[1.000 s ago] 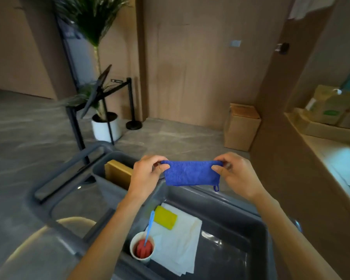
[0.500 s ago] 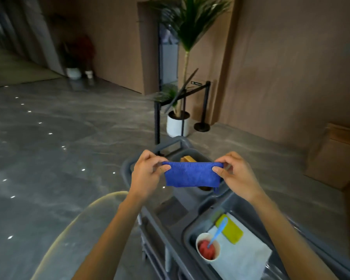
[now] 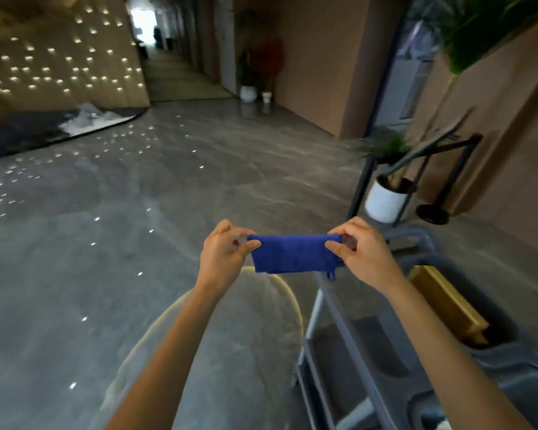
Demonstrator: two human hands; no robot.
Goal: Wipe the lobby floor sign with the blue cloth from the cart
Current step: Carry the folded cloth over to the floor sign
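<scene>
Head view. The blue cloth (image 3: 294, 254) is a small folded rectangle of deep, even blue with a napped, towel-like surface; a thin hanging loop dangles from its lower right corner. It is stretched level in the air between both hands, above the grey floor (image 3: 156, 212) and just left of the grey cart (image 3: 416, 361). The left hand (image 3: 222, 252) pinches the cloth's left edge between thumb and forefinger, the remaining fingers curled; the right hand (image 3: 362, 252) pinches the right edge in the same manner. Both forearms run in from the bottom edge. A yellow-brown flat object (image 3: 448, 305) stands in a cart compartment at the right; what it is cannot be told. The cart is cut off by the right and bottom edges. Far right, a white plant pot (image 3: 382, 200) and a dark angled stand (image 3: 416, 156) beside it are smeared by motion blur, and the panel's face is unreadable. A pale curved shape (image 3: 230, 336) lies low in the near field, unidentifiable.
</scene>
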